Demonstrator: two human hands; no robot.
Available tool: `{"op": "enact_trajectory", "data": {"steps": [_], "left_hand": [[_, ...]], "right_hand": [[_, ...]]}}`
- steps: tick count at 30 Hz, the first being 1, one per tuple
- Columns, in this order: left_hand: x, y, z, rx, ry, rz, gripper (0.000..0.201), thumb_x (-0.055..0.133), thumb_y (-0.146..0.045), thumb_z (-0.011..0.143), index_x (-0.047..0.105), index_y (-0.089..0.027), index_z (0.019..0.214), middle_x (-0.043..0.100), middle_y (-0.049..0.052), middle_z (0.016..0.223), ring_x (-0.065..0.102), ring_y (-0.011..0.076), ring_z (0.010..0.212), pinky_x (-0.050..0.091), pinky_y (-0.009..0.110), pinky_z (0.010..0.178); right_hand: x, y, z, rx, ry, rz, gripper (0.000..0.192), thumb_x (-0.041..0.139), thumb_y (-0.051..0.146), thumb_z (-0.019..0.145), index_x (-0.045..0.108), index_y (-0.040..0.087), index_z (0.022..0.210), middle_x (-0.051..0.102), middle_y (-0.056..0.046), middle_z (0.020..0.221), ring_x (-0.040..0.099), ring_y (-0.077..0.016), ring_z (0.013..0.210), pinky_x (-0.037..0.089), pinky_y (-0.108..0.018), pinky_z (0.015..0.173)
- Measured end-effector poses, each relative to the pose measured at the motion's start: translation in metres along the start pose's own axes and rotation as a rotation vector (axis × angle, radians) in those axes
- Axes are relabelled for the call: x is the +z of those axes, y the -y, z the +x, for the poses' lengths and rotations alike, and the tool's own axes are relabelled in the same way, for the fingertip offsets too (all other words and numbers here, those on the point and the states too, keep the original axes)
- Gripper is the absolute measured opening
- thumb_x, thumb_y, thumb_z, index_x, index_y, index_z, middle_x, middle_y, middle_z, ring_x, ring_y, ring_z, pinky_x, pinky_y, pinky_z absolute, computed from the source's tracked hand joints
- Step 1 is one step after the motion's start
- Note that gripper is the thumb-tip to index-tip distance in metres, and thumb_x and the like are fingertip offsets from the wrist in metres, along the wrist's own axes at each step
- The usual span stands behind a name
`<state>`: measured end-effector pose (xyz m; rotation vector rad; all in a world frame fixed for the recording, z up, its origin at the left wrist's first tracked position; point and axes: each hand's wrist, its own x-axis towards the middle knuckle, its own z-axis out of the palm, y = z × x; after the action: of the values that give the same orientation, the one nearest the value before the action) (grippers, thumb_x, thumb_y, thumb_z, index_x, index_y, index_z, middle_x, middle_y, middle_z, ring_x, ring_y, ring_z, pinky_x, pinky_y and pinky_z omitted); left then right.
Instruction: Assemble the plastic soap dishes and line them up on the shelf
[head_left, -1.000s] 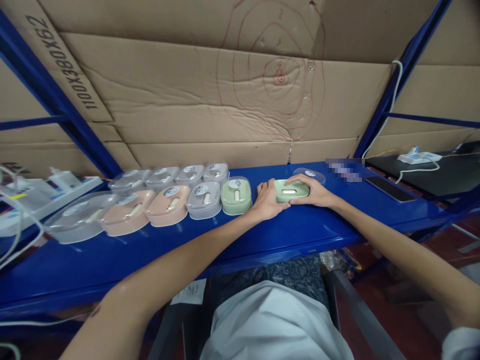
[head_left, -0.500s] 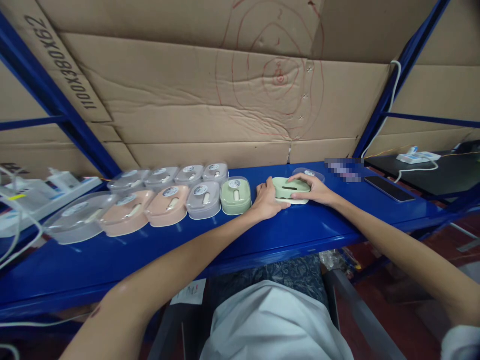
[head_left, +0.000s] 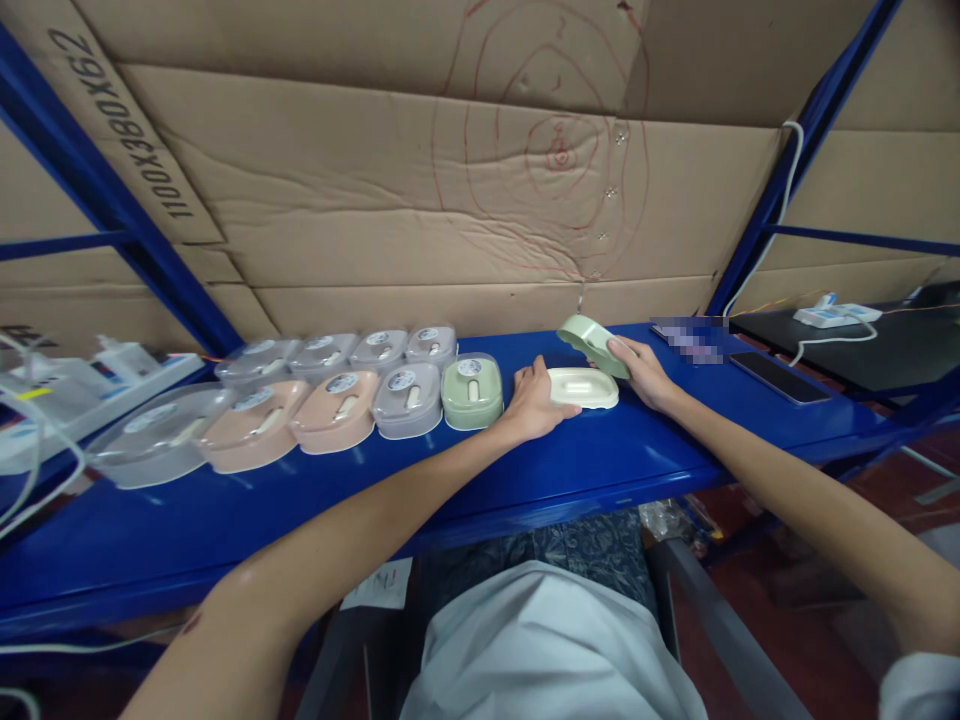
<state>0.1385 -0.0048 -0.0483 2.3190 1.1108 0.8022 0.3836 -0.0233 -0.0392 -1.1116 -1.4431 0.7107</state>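
right hand (head_left: pixel 643 372) lifts green tray (head_left: pixel 592 343), seemingly.

Green tray (head_left: pixel 592 343), cream base (head_left: pixel 583 388)

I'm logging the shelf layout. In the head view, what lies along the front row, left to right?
Clear case → pink case → second pink case → grey case → green case → left hand → cream tray → right hand holding green shell → phone.

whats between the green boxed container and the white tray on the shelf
In the head view, only the left hand lies between the green lidded container and the white tray, its fingers touching the tray.
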Motion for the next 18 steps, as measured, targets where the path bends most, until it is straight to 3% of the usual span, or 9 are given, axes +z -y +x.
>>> {"op": "enact_trajectory", "data": {"steps": [6, 11, 18], "left_hand": [[-0.007, -0.015, -0.004, -0.105, 0.068, 0.064, 0.099, 0.091, -0.046, 0.079, 0.042, -0.008, 0.156, 0.053, 0.027, 0.159, 0.038, 0.0463, 0.157, 0.036, 0.050, 0.124], [-0.008, -0.019, -0.005, -0.109, 0.081, 0.103, 0.094, 0.088, -0.045, 0.082, 0.044, -0.003, 0.154, 0.050, 0.029, 0.161, 0.037, 0.0461, 0.157, 0.036, 0.048, 0.124], [-0.009, -0.019, -0.006, -0.099, 0.076, 0.083, 0.095, 0.088, -0.045, 0.081, 0.044, -0.007, 0.156, 0.053, 0.026, 0.159, 0.039, 0.0465, 0.155, 0.037, 0.051, 0.124]], "right_hand": [[0.001, -0.002, 0.005, 0.104, -0.146, 0.245, 0.085, 0.064, 0.092, 0.084, 0.075, 0.020, 0.129, 0.085, -0.013, 0.098, 0.083, -0.0379, 0.094, 0.069, -0.053, 0.084], [0.002, 0.001, 0.007, 0.110, -0.205, 0.313, 0.082, 0.060, 0.089, 0.089, 0.073, 0.020, 0.132, 0.085, -0.014, 0.102, 0.083, -0.0367, 0.092, 0.071, -0.052, 0.078], [0.002, 0.000, 0.008, 0.102, -0.216, 0.277, 0.086, 0.054, 0.093, 0.089, 0.072, 0.021, 0.132, 0.084, -0.014, 0.109, 0.083, -0.0361, 0.095, 0.071, -0.050, 0.076]]}}
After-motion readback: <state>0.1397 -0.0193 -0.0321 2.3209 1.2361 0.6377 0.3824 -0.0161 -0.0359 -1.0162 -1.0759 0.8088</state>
